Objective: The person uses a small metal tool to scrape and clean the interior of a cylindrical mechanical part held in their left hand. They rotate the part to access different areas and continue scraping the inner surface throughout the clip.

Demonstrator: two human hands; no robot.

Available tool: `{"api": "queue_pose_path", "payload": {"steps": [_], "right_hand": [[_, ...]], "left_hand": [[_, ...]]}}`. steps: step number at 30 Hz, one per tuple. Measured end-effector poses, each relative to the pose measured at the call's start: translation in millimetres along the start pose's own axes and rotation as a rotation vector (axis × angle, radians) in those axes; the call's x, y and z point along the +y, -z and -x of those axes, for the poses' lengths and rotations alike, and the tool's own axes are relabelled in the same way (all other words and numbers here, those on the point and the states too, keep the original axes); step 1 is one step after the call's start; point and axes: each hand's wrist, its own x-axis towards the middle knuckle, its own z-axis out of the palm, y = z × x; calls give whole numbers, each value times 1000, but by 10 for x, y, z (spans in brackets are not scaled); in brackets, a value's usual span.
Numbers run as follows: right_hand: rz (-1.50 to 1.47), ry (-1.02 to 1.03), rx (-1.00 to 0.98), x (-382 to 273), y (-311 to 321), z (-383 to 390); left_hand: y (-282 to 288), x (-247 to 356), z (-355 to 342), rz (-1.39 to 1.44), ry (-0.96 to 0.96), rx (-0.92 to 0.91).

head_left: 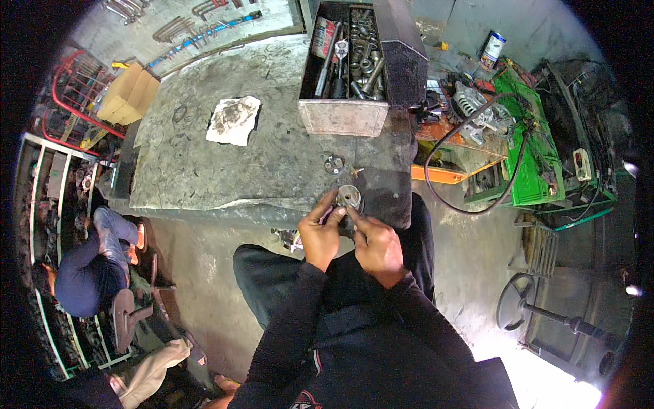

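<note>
The left grip [319, 238] pinches a round metal part [349, 196] over the counter's [266, 170] near edge; the right grip [379, 249] touches its near side, its closure unclear. The dull-grey, dark-spotted face points up; its long axis I cannot tell.

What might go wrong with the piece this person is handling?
The round metal part could slip: the left hand and right hand work it by the front edge of the table, so a fumble might send it down.
The small round piece lying loose just beyond could get knocked.
Bare fingertips on metal might get scratched or pinched.
</note>
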Motion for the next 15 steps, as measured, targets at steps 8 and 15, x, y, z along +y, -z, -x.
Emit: {"api": "queue_pose_path", "payload": {"steps": [8,15], "right_hand": [[-14,-15,-33,-37,16,-60],[29,-61,-91,-33,100,72]], "left_hand": [[45,-32,-12,-37,-37,5],[60,-87,-24,-91,-86,-6]]}}
